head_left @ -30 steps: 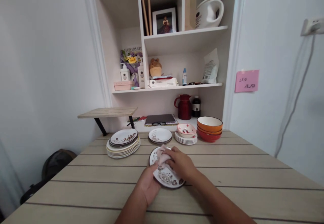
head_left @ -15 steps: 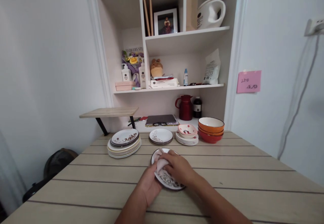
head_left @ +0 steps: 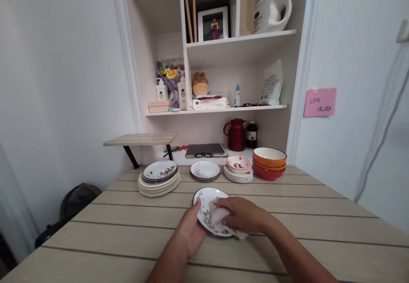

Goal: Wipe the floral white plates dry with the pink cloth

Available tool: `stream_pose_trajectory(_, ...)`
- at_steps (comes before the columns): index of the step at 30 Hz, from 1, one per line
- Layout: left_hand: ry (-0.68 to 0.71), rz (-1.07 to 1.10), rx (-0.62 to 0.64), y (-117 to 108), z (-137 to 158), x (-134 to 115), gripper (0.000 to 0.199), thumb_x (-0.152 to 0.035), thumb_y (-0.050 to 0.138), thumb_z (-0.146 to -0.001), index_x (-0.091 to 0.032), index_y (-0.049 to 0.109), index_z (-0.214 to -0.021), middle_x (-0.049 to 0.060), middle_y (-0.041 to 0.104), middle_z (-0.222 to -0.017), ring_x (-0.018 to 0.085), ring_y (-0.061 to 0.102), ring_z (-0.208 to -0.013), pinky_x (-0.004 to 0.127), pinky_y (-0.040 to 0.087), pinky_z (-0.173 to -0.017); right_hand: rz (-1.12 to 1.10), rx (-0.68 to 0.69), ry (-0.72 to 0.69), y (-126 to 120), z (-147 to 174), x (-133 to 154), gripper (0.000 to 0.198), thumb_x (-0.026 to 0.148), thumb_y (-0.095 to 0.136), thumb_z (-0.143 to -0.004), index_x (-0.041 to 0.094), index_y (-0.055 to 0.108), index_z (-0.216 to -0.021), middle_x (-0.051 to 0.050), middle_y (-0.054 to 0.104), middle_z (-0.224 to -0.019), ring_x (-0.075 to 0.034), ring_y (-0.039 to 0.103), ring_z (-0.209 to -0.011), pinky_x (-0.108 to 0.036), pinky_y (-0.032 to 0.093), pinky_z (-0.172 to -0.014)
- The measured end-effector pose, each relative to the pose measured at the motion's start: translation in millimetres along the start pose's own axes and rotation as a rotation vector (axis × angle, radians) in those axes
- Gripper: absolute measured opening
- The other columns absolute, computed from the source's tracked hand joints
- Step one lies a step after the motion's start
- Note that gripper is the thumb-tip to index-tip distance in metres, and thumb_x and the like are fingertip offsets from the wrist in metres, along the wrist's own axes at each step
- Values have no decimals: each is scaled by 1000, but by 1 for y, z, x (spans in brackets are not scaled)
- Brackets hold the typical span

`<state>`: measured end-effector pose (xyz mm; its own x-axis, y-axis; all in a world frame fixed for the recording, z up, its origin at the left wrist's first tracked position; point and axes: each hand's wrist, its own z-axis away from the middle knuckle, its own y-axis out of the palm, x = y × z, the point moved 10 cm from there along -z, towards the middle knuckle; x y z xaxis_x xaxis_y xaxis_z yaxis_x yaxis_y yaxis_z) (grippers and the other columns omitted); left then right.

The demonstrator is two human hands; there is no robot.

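Observation:
A white plate [head_left: 204,195] with a dark rim and brown floral print is tilted just above or on the table in front of me; I cannot tell whether it touches the wood. My left hand [head_left: 191,227] grips its left edge, thumb on the upper face and fingers hidden beneath. On the plate's right half, my right hand [head_left: 244,215] presses a pale pink cloth [head_left: 218,215], fingers closed around it. One end of the cloth hangs over the plate's lower right rim.
Behind stand a tall plate stack [head_left: 159,180], a shorter floral plate stack [head_left: 205,170], small saucers [head_left: 239,177] under pink bowls [head_left: 239,163], and nested orange and red bowls [head_left: 269,163]. A raised wooden shelf [head_left: 140,140] overhangs the table's back left.
My right hand has moved the cloth from the plate's upper left to its right side, uncovering the upper left face. The left hand keeps its grip. The view has shifted slightly.

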<state>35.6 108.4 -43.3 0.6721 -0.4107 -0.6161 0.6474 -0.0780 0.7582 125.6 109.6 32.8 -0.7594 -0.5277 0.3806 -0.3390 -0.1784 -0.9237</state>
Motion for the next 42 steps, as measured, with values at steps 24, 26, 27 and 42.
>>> stream_pose_trajectory(24, 23, -52, -66, -4, 2, -3, 42, -36, 54, -90, -6, 61, -117, 15, 74, -92, 25, 69, -81, 38, 49, -86, 92, -69, -2, 2, 0, 22, 38, 28, 53, -78, 29, 64, -114, -6, 69, -108, -25, 61, -97, -31, 39, -76)
stream_pose_trajectory(26, 46, -48, -78, -6, 0, -5, 39, -35, 55, -89, -7, 62, -116, 14, 74, -90, 24, 69, -78, 38, 51, -84, 60, -120, 5, 4, -7, 26, 44, 30, 52, -79, 30, 60, -122, -7, 65, -115, -24, 60, -99, -31, 39, -79)
stream_pose_trajectory(27, 56, -43, -79, -7, -1, -5, 39, -35, 56, -89, -7, 62, -115, 14, 74, -91, 24, 70, -78, 38, 51, -83, 46, -143, 25, 6, -12, 26, 45, 30, 51, -80, 31, 58, -124, -7, 63, -117, -23, 60, -100, -30, 39, -79)
stream_pose_trajectory(42, 11, -44, -81, -8, -1, 0, 43, -37, 51, -91, -6, 59, -120, 16, 74, -96, 26, 69, -89, 40, 48, -91, 149, -109, 141, -3, -6, -1, 40, 32, 50, -81, 26, 62, -119, -11, 69, -109, -28, 64, -96, -34, 39, -75)
